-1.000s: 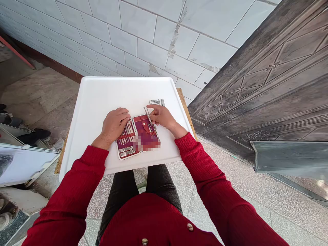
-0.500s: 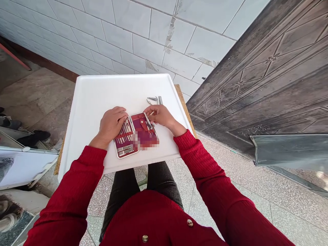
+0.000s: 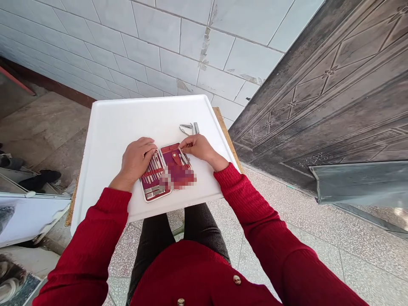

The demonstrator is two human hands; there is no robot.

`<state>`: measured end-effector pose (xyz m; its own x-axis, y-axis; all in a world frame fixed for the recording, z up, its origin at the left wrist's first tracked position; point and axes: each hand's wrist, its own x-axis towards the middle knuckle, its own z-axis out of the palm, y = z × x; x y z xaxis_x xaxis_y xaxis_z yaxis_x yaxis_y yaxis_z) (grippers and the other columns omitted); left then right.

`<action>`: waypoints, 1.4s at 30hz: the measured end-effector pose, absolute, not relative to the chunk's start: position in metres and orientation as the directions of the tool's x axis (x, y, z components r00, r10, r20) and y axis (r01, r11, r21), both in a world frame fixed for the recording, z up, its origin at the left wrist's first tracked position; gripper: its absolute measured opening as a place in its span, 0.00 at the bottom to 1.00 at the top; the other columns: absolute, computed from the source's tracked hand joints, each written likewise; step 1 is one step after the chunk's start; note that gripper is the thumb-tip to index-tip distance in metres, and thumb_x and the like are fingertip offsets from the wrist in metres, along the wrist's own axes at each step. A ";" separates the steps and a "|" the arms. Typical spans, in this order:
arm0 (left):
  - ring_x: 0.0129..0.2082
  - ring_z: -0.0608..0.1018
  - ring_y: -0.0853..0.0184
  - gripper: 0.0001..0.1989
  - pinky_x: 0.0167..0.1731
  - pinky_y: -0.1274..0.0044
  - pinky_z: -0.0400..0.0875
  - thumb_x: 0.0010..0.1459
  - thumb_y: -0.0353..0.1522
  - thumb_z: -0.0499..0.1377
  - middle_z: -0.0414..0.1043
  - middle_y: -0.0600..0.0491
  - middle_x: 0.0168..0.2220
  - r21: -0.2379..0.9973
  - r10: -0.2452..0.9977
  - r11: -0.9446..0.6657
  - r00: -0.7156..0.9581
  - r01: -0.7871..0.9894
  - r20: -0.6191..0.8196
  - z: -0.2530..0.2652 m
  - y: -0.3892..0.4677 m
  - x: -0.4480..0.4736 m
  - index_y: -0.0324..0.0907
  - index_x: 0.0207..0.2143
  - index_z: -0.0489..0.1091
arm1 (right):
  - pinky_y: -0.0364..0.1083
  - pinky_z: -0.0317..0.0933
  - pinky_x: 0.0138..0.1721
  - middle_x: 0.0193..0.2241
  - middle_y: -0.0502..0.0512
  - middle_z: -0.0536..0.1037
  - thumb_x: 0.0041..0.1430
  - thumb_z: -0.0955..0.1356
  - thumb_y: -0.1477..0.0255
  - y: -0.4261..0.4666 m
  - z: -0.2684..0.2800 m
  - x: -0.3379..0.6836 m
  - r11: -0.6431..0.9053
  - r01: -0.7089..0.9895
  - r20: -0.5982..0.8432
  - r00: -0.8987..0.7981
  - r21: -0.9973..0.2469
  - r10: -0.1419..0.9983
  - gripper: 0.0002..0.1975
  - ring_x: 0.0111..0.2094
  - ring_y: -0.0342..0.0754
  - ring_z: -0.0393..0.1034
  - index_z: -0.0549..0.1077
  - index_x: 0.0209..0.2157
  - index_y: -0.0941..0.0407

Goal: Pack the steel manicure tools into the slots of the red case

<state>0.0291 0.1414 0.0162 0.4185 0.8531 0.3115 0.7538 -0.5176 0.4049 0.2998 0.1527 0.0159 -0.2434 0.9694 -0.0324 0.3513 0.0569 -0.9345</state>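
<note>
An open manicure case [image 3: 157,190], dark red inside with a pale rim, lies flat on a white tray-like tabletop [image 3: 121,117]. Its left half holds several slim metal tools [image 3: 154,168] under a strap and nail clippers [image 3: 155,190] at the bottom. My left hand [image 3: 135,159] grips the top of that half, thumb and fingers closed, covering the tool ends. My right hand [image 3: 199,148] pinches at the top right corner of the other half, beside slim tools [image 3: 184,159]; whether it holds a tool or the edge is hidden. A blurred patch covers the lower right half.
Beyond my right hand lie a spring-handled metal nipper [image 3: 185,127] and a flat metal piece [image 3: 196,127]. A tiled wall [image 3: 153,59] stands behind the tabletop, and a dark patterned metal door [image 3: 306,102] on the right. Assorted household things crowd the floor at left.
The view has shifted slightly. Both hands stay at the top of the case; my right fingers sit a little closer in at its corner.
</note>
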 end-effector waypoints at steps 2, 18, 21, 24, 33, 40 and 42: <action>0.55 0.79 0.53 0.17 0.57 0.58 0.72 0.70 0.36 0.50 0.80 0.47 0.54 0.402 0.854 -0.516 0.418 0.756 0.311 0.015 0.142 0.029 0.45 0.40 0.79 | 0.44 0.67 0.34 0.26 0.51 0.81 0.49 0.74 0.77 0.151 0.017 0.301 0.055 0.353 -0.042 -0.259 -0.934 0.965 0.05 0.29 0.44 0.73 0.84 0.30 0.57; 0.55 0.79 0.54 0.17 0.57 0.58 0.72 0.70 0.36 0.49 0.79 0.47 0.55 0.389 0.855 -0.514 0.419 0.765 0.305 0.013 0.144 0.027 0.45 0.41 0.78 | 0.45 0.61 0.39 0.36 0.53 0.82 0.60 0.67 0.74 0.156 0.042 0.325 -0.012 0.778 0.201 0.177 -0.628 0.963 0.09 0.35 0.47 0.71 0.80 0.36 0.56; 0.55 0.79 0.54 0.18 0.57 0.57 0.72 0.70 0.36 0.49 0.79 0.46 0.55 0.391 0.853 -0.516 0.419 0.762 0.310 0.013 0.144 0.027 0.44 0.41 0.79 | 0.45 0.59 0.37 0.36 0.53 0.83 0.63 0.67 0.73 0.157 0.041 0.321 -0.036 0.844 0.134 0.127 -0.535 0.983 0.09 0.37 0.49 0.73 0.80 0.34 0.55; 0.55 0.79 0.53 0.18 0.56 0.57 0.72 0.70 0.37 0.49 0.79 0.45 0.54 0.397 0.848 -0.525 0.426 0.753 0.314 0.014 0.143 0.027 0.44 0.41 0.79 | 0.46 0.59 0.36 0.36 0.55 0.84 0.68 0.65 0.69 0.158 0.044 0.313 -0.078 0.901 0.076 0.122 -0.426 0.990 0.12 0.38 0.51 0.75 0.80 0.36 0.54; 0.56 0.78 0.54 0.19 0.56 0.58 0.73 0.72 0.38 0.48 0.80 0.46 0.54 0.392 0.844 -0.532 0.434 0.750 0.315 0.015 0.142 0.028 0.45 0.41 0.79 | 0.48 0.64 0.42 0.48 0.67 0.84 0.73 0.63 0.69 0.164 0.063 0.290 -0.125 0.989 -0.056 0.121 -0.084 0.991 0.16 0.48 0.57 0.78 0.80 0.50 0.59; 0.56 0.78 0.54 0.18 0.55 0.58 0.73 0.72 0.37 0.48 0.80 0.46 0.54 0.389 0.840 -0.539 0.441 0.747 0.317 0.014 0.142 0.028 0.45 0.41 0.79 | 0.48 0.64 0.42 0.45 0.67 0.84 0.71 0.64 0.71 0.164 0.062 0.289 -0.139 0.984 -0.083 0.131 -0.108 0.988 0.13 0.48 0.59 0.78 0.80 0.47 0.58; 0.55 0.78 0.53 0.18 0.54 0.58 0.73 0.72 0.37 0.48 0.80 0.46 0.54 0.390 0.840 -0.538 0.439 0.747 0.318 0.015 0.142 0.028 0.45 0.41 0.79 | 0.48 0.65 0.42 0.46 0.69 0.83 0.72 0.65 0.69 0.165 0.060 0.290 -0.127 0.984 -0.062 0.120 -0.121 0.991 0.14 0.48 0.60 0.78 0.80 0.47 0.59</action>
